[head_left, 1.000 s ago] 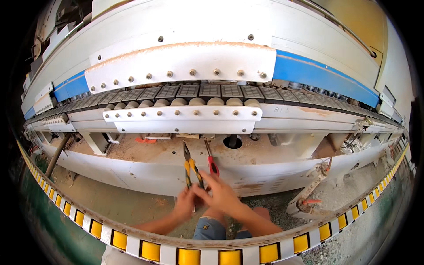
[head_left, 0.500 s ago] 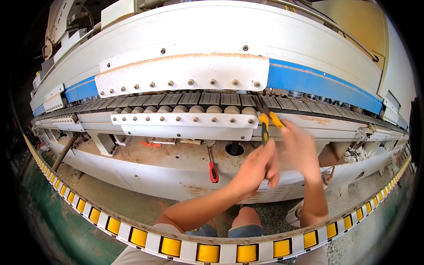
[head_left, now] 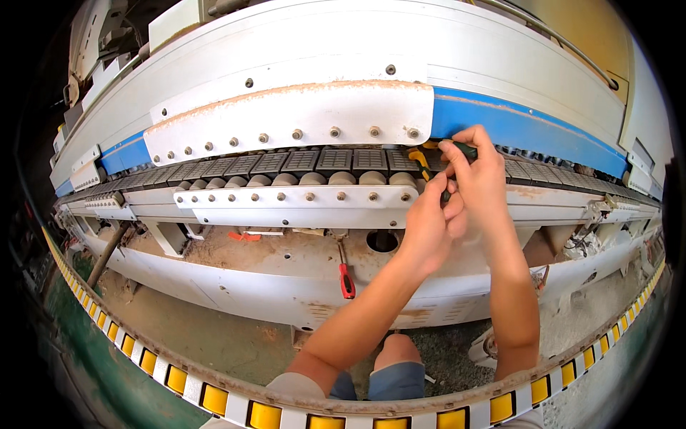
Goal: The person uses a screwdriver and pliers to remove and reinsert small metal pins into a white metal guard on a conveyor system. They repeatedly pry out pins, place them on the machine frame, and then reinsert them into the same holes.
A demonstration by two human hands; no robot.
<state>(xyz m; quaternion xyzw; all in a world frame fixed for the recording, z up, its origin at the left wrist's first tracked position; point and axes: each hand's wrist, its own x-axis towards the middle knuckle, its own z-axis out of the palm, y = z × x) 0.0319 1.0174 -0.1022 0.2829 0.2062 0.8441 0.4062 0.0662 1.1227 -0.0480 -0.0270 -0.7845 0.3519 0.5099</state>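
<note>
Both my hands are raised to the machine's belt of dark pads (head_left: 286,161), just right of its upper white bolted plate (head_left: 286,114). My right hand (head_left: 480,179) grips the dark handle of yellow-handled pliers (head_left: 418,160), whose head points into the gap under the plate's right end. Just below and touching it, my left hand (head_left: 431,227) is closed around the lower handle. A red-handled screwdriver (head_left: 347,279) lies alone on the dusty ledge below, left of my left forearm.
A row of rollers (head_left: 314,179) runs above a lower white bolted bar (head_left: 300,207). A blue stripe (head_left: 529,125) runs to the right. A round hole (head_left: 384,241) opens in the sawdust-covered ledge. A yellow-and-white striped edge (head_left: 250,407) curves along the bottom, over my knees.
My hands lifted the pliers from the ledge beside the red screwdriver and carried them up and right to the belt. The screwdriver stayed on the ledge.
</note>
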